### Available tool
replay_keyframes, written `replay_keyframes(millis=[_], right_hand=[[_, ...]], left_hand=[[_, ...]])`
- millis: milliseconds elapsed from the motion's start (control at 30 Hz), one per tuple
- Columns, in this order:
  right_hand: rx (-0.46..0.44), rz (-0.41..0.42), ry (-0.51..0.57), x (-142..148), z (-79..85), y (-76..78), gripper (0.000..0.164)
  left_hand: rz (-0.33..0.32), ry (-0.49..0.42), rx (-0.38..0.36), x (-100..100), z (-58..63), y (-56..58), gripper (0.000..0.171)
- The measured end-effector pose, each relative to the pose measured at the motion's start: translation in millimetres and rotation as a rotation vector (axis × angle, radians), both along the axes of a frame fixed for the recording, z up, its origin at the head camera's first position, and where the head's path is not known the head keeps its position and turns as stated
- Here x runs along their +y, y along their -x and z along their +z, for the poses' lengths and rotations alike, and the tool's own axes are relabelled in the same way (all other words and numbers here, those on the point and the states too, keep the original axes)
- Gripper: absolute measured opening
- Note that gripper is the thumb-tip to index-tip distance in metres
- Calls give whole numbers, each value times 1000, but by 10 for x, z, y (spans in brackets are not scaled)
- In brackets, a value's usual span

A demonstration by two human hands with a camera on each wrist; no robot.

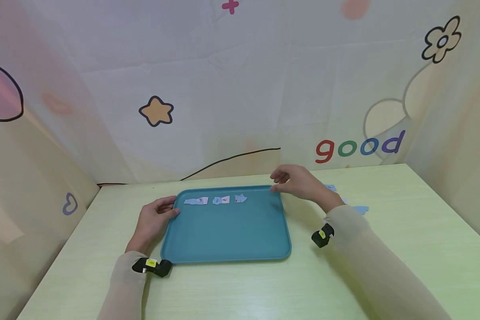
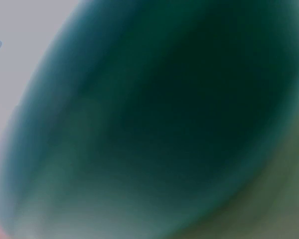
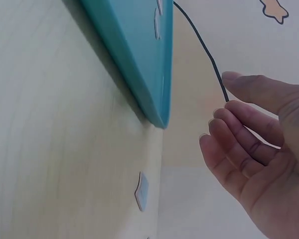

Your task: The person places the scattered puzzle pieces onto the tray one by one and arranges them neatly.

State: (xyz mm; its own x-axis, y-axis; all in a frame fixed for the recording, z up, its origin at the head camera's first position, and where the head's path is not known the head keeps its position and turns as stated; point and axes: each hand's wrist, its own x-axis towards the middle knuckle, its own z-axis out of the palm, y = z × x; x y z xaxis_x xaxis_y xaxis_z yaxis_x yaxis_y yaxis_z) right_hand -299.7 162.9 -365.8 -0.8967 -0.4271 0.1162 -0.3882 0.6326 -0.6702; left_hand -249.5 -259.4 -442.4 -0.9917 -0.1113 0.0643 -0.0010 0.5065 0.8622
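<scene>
A teal rectangular tray (image 1: pixel 228 235) lies on the table. My left hand (image 1: pixel 154 218) holds its left edge near the far corner, thumb on the rim. The blurred, dark tray (image 2: pixel 189 99) fills most of the left wrist view. Near the tray's far edge, light-blue card pieces lie in a row: a long strip (image 1: pixel 196 201), a middle piece (image 1: pixel 221 200) with a pinkish end, and a small jagged piece (image 1: pixel 241 198). Over the far right corner, my right hand (image 1: pixel 298 181) is raised with loosely bent fingers. Nothing shows between its thumb and fingertips (image 3: pixel 217 142).
Right of the tray, partly behind my right forearm, more light-blue pieces lie on the pale table (image 1: pixel 416 240), among them a jagged one (image 1: pixel 361 210) and a far one (image 1: pixel 330 187). A printed cloth backdrop (image 1: pixel 240 98) rises behind the table and along both sides.
</scene>
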Motion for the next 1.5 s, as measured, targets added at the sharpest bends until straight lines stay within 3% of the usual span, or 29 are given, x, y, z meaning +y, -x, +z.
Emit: replay_keyframes(millis=[767, 1500], right_hand=[[42, -155, -17, 666, -20, -127, 35], [-12, -240, -70, 1124, -166, -47, 41]], left_hand=[[7, 1, -13, -3, -11, 18, 48], [3, -6, -20, -7, -14, 1, 47]])
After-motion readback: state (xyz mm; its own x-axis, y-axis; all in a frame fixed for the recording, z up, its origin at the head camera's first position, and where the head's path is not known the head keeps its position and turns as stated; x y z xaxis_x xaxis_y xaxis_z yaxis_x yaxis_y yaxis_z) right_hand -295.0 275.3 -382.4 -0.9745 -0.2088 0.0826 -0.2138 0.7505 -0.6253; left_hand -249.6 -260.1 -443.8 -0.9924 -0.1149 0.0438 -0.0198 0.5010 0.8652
